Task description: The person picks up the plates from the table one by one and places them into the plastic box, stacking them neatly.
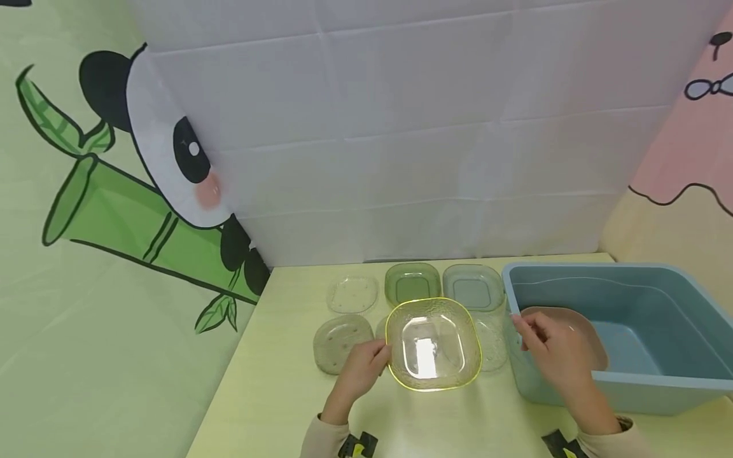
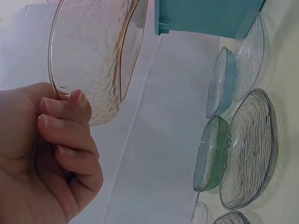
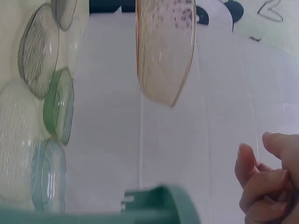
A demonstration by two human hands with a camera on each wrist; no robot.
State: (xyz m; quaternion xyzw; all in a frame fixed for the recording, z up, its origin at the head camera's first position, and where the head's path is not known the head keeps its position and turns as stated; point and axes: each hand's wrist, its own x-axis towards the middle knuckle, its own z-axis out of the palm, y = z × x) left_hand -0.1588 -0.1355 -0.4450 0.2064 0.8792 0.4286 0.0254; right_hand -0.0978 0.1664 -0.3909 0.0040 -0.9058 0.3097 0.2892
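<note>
My left hand (image 1: 359, 372) pinches the left rim of a clear square bowl (image 1: 434, 346) with a yellow edge, holding it above the table. In the left wrist view, thumb and fingers grip the rim of this bowl (image 2: 88, 51), whose wall is textured. My right hand (image 1: 554, 353) hovers by the left wall of a blue tub (image 1: 658, 381), its fingers loosely curled around nothing. The right wrist view shows that hand (image 3: 268, 182) apart from the bowl (image 3: 166, 51). A brownish-pink dish (image 1: 590, 334) leans inside the tub, partly hidden behind the right hand.
On the table (image 1: 258, 394) stand a clear dish (image 1: 352, 294), a green dish (image 1: 412, 285) and a pale blue dish (image 1: 473, 287) at the back. In front are a grey dish (image 1: 342, 343) and a clear dish (image 1: 491, 340); another is mostly hidden behind the held bowl.
</note>
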